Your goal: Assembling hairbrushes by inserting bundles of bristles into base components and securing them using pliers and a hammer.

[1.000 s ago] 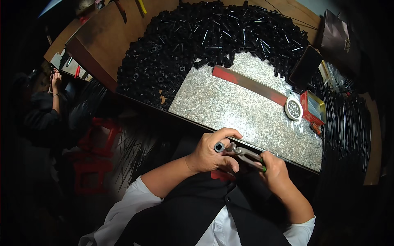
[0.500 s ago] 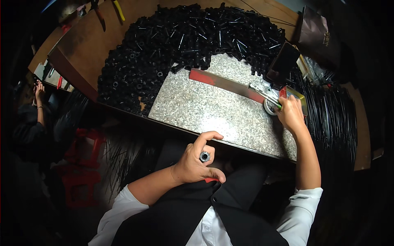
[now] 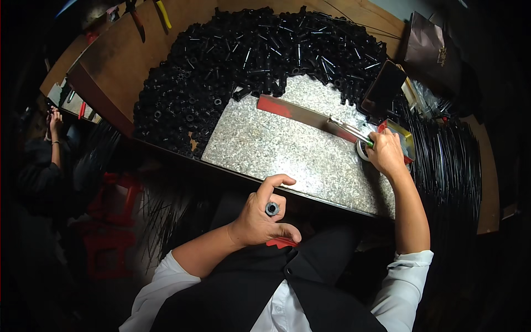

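My left hand [image 3: 259, 218] is in front of the table edge, its fingers curled round a small dark tube [image 3: 271, 209] with the hollow end facing up. Its index finger and thumb stand apart, and a red piece [image 3: 282, 242] shows beside the thumb. My right hand [image 3: 387, 153] grips metal tweezers [image 3: 352, 133] with a green part near the fingers. Their tips point left, over a long red-and-grey metal bar [image 3: 298, 114] on the speckled board [image 3: 260, 146]. Partly hidden by the right hand is a small round white container [image 3: 362, 150].
A large heap of black tubular parts [image 3: 193, 72] curves round the board's far and left sides. A dark phone [image 3: 384, 87], a red-and-yellow box [image 3: 408, 144] and a bundle of thin black rods [image 3: 451, 166] lie at right. Another person's hand [image 3: 55, 119] shows far left.
My right hand with the tweezers has shifted slightly left, off the white container and along the bar. My left hand has moved very little and still holds the tube.
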A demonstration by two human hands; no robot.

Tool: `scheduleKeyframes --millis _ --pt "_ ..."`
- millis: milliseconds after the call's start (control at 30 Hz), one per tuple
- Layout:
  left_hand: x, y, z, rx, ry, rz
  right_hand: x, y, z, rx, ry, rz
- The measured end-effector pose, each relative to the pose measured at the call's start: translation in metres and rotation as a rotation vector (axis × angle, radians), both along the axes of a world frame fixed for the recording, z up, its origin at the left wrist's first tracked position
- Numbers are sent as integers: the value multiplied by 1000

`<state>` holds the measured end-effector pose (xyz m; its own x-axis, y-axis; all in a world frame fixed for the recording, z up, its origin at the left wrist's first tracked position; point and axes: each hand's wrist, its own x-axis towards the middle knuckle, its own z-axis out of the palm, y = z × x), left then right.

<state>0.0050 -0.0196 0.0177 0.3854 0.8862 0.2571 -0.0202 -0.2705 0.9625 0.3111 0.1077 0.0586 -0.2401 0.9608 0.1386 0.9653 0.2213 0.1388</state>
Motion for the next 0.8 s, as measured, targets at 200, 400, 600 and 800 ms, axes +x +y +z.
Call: scheduleKeyframes --millis 200,400,600,800 --pt "1 2 -4 -57 -23 15 -8 -18 6 211 209 -4" --pt "2 4 -4 -47 1 36 -86 -79 6 -130 1291 197" --pt "6 3 -6 -32 -69 26 -140 -130 -23 -222 1603 361" --pt "3 -1 -6 -80 -132 33 -152 -132 -35 -212 1630 395"
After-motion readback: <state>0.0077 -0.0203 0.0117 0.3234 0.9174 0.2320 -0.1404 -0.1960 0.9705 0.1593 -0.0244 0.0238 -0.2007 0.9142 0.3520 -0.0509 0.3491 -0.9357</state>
